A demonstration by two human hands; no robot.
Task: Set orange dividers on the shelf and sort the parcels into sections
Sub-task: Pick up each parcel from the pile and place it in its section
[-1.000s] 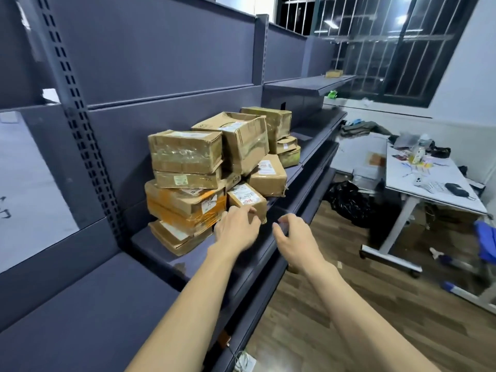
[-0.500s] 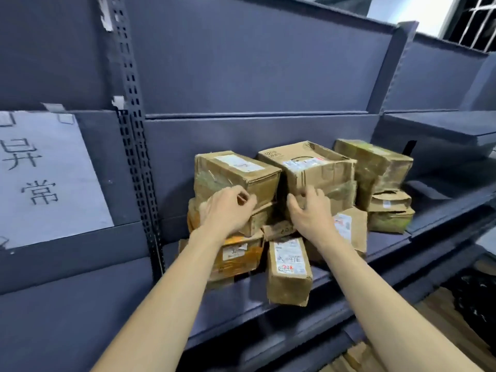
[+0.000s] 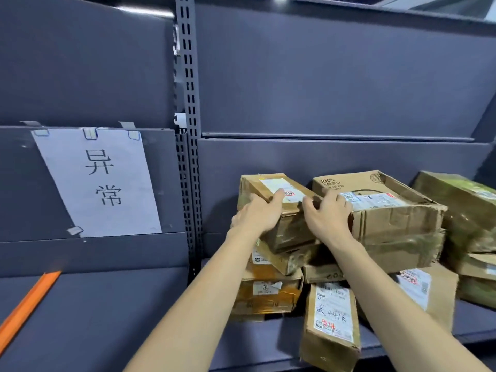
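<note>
Both hands reach into a heap of cardboard parcels on the grey shelf point(image 3: 107, 318). The left hand point(image 3: 257, 213) grips the near left corner of the top left parcel point(image 3: 279, 205), fingers point(image 3: 276, 197) over its label. The right hand point(image 3: 326, 213) curls round the left edge of the big box point(image 3: 389, 218) beside it. An orange divider point(image 3: 26, 307) lies at the shelf's left edge, below a taped paper sign point(image 3: 99, 181).

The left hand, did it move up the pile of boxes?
Yes. The left hand climbed from the shelf's front edge to the top box of the left stack, which it now grips.
</note>
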